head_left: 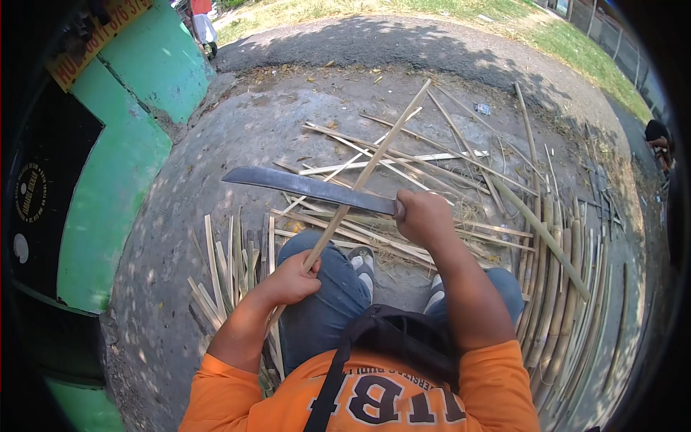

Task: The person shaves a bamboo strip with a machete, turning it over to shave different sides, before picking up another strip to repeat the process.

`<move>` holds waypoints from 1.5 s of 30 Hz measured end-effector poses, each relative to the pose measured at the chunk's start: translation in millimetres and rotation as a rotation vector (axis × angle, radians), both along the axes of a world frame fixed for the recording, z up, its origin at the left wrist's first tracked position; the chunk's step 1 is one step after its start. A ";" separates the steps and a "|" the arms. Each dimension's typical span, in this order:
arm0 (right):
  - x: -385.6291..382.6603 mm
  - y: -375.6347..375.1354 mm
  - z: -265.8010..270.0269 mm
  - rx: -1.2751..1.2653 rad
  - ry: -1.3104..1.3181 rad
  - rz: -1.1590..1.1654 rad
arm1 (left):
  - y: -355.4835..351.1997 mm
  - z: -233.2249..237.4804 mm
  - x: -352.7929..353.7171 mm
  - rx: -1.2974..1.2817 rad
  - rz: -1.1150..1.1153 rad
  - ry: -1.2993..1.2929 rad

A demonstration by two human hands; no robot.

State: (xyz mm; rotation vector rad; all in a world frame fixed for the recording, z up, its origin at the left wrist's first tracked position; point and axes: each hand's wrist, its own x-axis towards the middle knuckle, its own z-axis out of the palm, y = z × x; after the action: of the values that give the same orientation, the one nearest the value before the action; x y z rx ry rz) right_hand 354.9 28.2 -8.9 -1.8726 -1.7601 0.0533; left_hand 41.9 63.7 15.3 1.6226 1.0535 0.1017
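My right hand [425, 218] is closed round the handle of a long machete [309, 189], whose broad dark blade points left. The blade lies across a long pale bamboo strip [379, 155], seeming to touch it. Below the blade, my left hand [294, 279] grips that strip near its lower part, beside my left knee. The strip slants from my left hand up and to the right, away from me. Whether the blade has cut into it cannot be made out.
Loose bamboo strips [432, 155] lie crisscross ahead on the concrete. More strips [222, 259] stand at left, and long poles [553, 302] are piled at right. A green wall [119, 187] rises at far left. People show partly at the upper left and right edge.
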 end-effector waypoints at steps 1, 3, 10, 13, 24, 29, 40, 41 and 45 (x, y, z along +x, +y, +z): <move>1.4 -1.3 1.9 -0.012 0.006 -0.004 | 0.8 0.0 0.4 0.006 -0.005 0.004; 2.7 -3.4 5.1 -0.045 0.007 0.001 | 0.8 -0.7 1.5 0.024 -0.012 0.009; -21.8 -7.5 6.6 -0.016 0.025 0.073 | -2.8 -5.9 0.6 0.097 0.015 -0.006; -11.9 -4.4 4.2 -0.015 0.043 0.088 | -4.0 -3.3 -0.2 0.116 -0.003 0.031; -17.6 -12.2 12.7 -0.030 -0.004 0.060 | -4.6 -2.4 2.6 0.124 -0.017 0.055; -5.1 -4.0 4.0 -0.050 -0.007 0.049 | -6.1 2.4 3.9 0.100 -0.010 0.062; -20.1 -12.5 7.8 -0.012 -0.005 0.120 | -5.0 -4.1 2.9 0.102 -0.017 0.043; -23.6 -12.5 8.3 0.005 -0.021 0.154 | -4.3 -4.5 2.8 0.110 -0.019 0.051; -5.4 -4.4 3.3 0.036 -0.051 0.095 | -4.6 -3.0 -0.4 0.120 -0.024 0.043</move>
State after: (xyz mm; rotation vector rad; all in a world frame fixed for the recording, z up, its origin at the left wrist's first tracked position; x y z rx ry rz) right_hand 349.5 23.7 -5.6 -1.7788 -1.8712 0.0100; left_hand 41.5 59.1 12.3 1.7523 1.0778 0.1162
